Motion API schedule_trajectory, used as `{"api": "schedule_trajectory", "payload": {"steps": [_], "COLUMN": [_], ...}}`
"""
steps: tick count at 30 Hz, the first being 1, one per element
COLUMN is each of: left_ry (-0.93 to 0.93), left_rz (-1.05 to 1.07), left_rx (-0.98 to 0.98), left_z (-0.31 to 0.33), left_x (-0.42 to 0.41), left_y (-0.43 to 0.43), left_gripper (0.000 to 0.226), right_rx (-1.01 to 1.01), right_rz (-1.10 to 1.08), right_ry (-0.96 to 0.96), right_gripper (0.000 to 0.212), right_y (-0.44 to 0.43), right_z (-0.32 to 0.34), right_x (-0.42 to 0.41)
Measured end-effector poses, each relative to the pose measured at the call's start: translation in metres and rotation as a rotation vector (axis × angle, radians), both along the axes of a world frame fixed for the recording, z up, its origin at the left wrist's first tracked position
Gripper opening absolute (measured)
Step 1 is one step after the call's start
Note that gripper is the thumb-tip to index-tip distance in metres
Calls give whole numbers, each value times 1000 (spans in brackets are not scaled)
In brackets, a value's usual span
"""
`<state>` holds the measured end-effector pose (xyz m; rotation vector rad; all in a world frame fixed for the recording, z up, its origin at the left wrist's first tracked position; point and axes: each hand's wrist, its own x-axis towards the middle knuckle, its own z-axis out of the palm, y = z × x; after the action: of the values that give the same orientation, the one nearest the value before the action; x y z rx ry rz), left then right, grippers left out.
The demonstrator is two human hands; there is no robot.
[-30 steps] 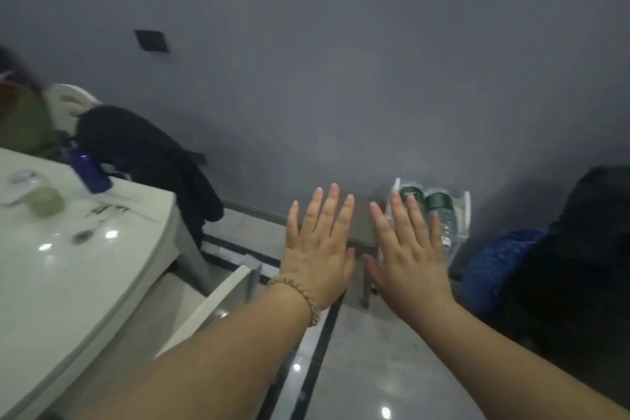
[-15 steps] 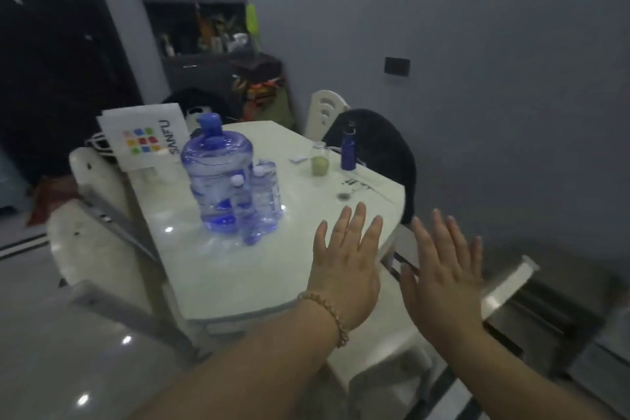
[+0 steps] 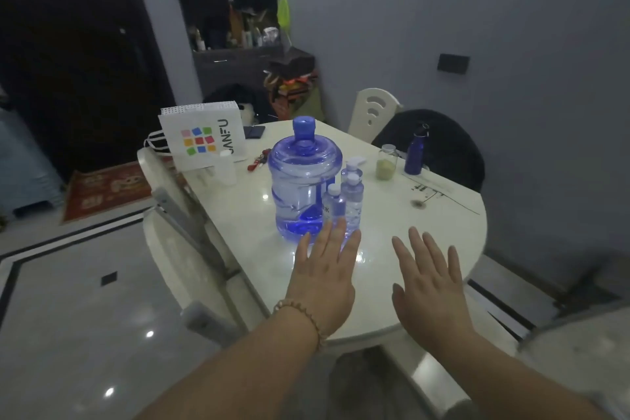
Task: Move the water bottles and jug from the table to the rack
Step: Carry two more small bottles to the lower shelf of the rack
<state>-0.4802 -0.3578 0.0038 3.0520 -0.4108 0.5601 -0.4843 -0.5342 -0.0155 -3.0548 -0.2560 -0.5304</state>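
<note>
Both hands hover flat over the desk (image 3: 238,215), fingers spread and holding nothing. The left hand (image 3: 324,276), with a bead bracelet (image 3: 300,314) at its wrist, has its fingertips just short of the jug (image 3: 303,181) and three small bottles (image 3: 347,198), which stand together just beyond it. The right hand (image 3: 426,283) is beside it, apart from them.

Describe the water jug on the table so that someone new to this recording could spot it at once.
Start at the round white table in the middle of the room. Near its centre, just beyond the left hand, stands the water jug, with three small clear bottles clustered at its right side. It is by far the biggest container there: a wide, translucent blue barrel with a blue cap.
</note>
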Motion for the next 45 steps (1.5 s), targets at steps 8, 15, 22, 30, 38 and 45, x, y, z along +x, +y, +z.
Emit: {"api": "schedule_trajectory", "payload": {"steps": [8,15,22,30,38,45], "left_ry": [59,43,-22,-132,131,415], "left_rz": [-46,-51,-99,-318,-688,-594], "left_rx": [118,226,342,321,277,380], "left_z": [-26,-40,-59,-62,-64,-107], "left_x": [111,219,265,258,232,201], "left_y": [17,19,30,50,103,138], "left_gripper": [66,84,80,69,46,60], "right_rx": [-24,-16,-57,169,16,-46], "right_rz": [7,73,136,175,46,-239], "right_ry": [20,37,84,-61,2,61], "right_gripper": [77,83,83,75,57,47], "right_y": [22,42,57,63,96,146], "right_z": [-15,-27,-43,-45,-52,-108], "right_x": [114,235,300,279,200,132]}}
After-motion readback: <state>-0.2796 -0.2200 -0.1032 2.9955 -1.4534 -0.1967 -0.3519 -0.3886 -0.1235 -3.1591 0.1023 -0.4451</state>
